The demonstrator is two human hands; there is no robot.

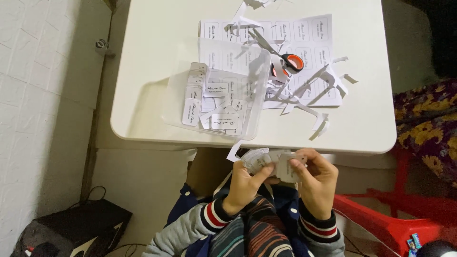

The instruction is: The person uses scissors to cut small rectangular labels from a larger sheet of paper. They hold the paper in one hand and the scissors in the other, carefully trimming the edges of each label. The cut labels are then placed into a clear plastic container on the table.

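White rectangular label tags (216, 107) heaped in clear plastic tray (176, 102), printed white label sheet (312, 38) behind on table

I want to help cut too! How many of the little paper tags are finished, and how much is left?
Done: a heap of small white cut tags lies in the clear plastic tray. In hand: the left hand and right hand hold a few more cut tags below the table edge. Left: the white printed sheet shows uncut labels, with orange-handled scissors and paper scraps on it.
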